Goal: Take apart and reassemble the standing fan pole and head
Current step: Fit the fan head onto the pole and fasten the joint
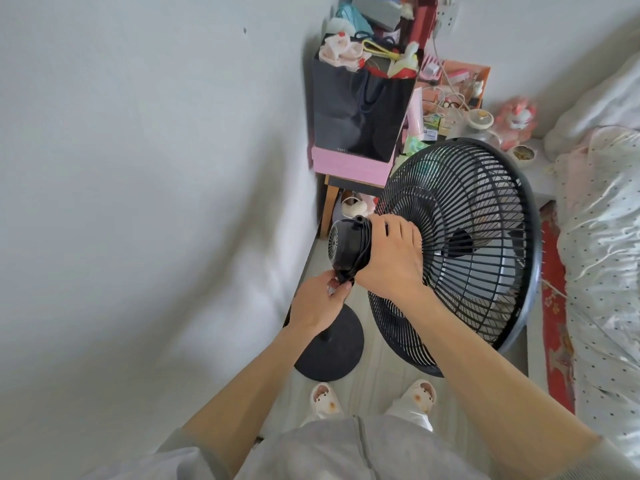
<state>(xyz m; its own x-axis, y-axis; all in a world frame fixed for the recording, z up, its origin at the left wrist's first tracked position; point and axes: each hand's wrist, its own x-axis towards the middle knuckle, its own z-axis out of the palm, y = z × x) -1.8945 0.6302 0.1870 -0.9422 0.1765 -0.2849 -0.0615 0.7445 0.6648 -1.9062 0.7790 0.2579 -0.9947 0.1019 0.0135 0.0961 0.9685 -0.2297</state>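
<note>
Right hand (391, 258) grips black fan head (349, 242); grille (485, 244) tilted.

From where I stand I can read almost nothing. The black paper bag (356, 112) on the pink box (349, 166) carries a small line of pale print near its bottom edge, too small for me to make out, and the little blue and white packets (430, 133) on the cluttered table beside it bear markings that are only a blur. I find no number, brand or label on the fan's motor housing (346, 242) under my fingers.
</note>
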